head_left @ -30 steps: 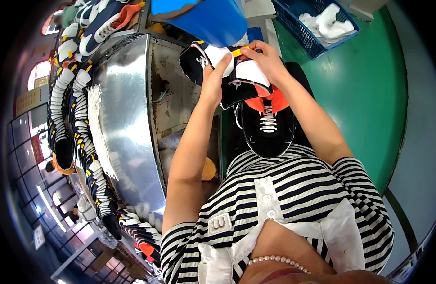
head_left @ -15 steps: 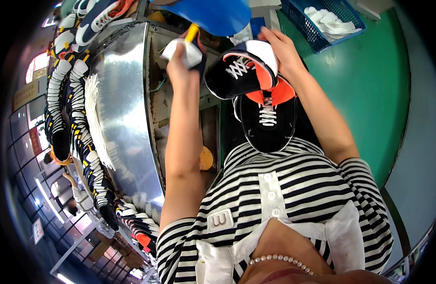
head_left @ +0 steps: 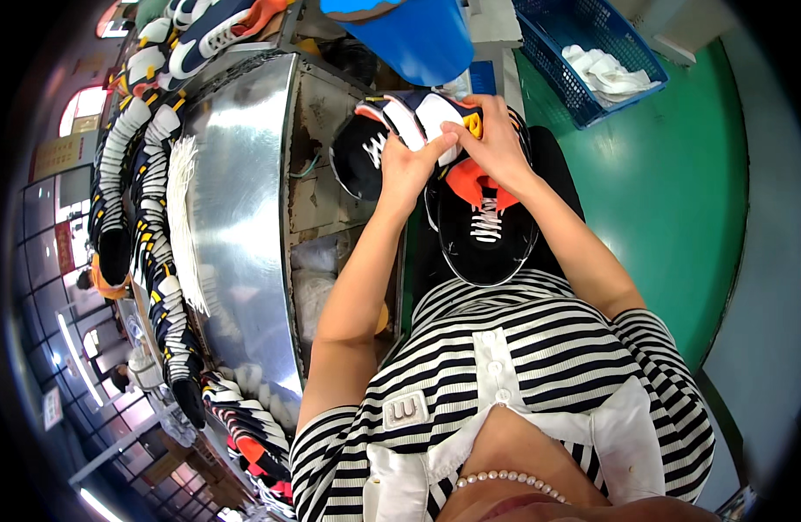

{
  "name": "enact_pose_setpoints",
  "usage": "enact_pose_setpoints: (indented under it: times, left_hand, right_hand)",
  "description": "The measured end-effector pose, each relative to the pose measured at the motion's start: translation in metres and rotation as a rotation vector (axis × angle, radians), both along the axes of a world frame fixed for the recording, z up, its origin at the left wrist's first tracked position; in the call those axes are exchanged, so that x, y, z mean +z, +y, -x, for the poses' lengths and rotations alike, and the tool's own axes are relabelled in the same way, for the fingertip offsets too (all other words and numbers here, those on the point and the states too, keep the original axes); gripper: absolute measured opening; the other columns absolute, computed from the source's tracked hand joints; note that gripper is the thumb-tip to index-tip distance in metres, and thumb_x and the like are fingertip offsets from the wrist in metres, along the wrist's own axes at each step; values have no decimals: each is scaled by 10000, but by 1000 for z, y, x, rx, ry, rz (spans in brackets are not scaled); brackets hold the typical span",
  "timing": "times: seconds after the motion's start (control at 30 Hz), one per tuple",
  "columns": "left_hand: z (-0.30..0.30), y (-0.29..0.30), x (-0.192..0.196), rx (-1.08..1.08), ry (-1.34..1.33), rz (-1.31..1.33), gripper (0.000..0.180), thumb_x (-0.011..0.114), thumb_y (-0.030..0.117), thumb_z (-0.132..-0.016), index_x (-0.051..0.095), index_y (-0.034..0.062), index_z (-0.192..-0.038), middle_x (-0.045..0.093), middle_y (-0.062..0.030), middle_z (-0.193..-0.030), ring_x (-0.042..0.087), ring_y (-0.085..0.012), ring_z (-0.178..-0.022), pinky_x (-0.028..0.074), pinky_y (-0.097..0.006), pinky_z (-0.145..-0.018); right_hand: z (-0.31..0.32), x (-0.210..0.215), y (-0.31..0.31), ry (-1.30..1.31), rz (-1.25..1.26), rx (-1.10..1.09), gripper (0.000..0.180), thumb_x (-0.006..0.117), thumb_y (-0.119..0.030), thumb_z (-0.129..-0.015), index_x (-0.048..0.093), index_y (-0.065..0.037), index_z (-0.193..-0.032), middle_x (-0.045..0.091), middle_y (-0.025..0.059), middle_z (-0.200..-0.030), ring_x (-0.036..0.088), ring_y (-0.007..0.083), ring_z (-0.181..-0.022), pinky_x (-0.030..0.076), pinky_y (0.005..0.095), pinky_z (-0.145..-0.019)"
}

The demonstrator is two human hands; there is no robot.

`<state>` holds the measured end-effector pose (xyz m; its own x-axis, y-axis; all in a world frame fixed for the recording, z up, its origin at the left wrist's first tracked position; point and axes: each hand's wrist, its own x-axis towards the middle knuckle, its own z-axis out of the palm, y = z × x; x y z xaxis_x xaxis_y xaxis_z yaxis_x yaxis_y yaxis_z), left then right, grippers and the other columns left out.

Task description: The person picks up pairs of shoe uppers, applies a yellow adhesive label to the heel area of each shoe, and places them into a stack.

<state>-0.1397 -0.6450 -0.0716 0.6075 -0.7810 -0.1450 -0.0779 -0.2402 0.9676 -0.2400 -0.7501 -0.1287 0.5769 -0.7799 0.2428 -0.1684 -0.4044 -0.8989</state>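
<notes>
In front of my body, both hands hold a shoe upper with white, navy and orange panels (head_left: 402,122). My left hand (head_left: 407,172) grips its near side, the thumb on a white panel. My right hand (head_left: 498,146) closes around the other end, beside a yellow tab (head_left: 474,124); the two thumbs nearly meet. Just behind my left hand, a black toe with white laces (head_left: 352,161) sticks out; whether it belongs to the same upper is hidden. Nearer to me, another black shoe upper (head_left: 487,248), with white laces and orange lining, rests on my lap.
To the left stands a shiny metal table (head_left: 235,191), a bundle of white laces (head_left: 183,217) lying along it. Rows of stacked shoe uppers (head_left: 148,252) run beyond. Ahead is a blue bucket (head_left: 418,48); a blue basket (head_left: 583,104) with white pieces stands on the green floor (head_left: 661,217).
My left hand, with the white and navy piece it held, has moved right and nearer to me, meeting my right hand. The laced black toe has shifted left.
</notes>
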Motion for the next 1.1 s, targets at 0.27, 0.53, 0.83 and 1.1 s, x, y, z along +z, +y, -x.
enact_pose_setpoints:
  times: [0.27,0.53,0.83,1.1]
  left_hand:
    - [-31,-18,-23,104,138,146,334,696,125,-777,609,-17,-1067,653,-62,-958,613,-141,-849,469,-277,-773]
    - [-72,-55,-39,227,883,-3,338,588,54,-817,522,-78,-1121,613,-194,-1074,633,-299,-951,518,-419,-852]
    - [-43,36,71,380,471,343,447,606,132,-862,462,-52,-1242,557,-182,-1194,579,-312,-1067,445,-422,-962]
    - [-147,77,97,871,-275,639,398,712,79,-790,541,-41,-1129,608,-98,-1075,601,-183,-924,483,-308,-780]
  right_hand:
    - [-16,-19,-32,-482,-878,116,139,603,-50,-876,570,70,-939,638,152,-907,674,200,-777,572,274,-716]
    - [-36,-45,-71,-383,-1134,189,208,596,-160,-902,571,46,-911,628,112,-818,658,172,-733,531,235,-637]
    - [30,-36,-51,538,99,359,583,612,-472,-830,578,-7,-1179,608,198,-1117,554,350,-1071,435,375,-918]
    - [41,-11,-13,580,298,306,476,735,-180,-618,629,-39,-1060,534,182,-1033,519,354,-1006,442,412,-880]
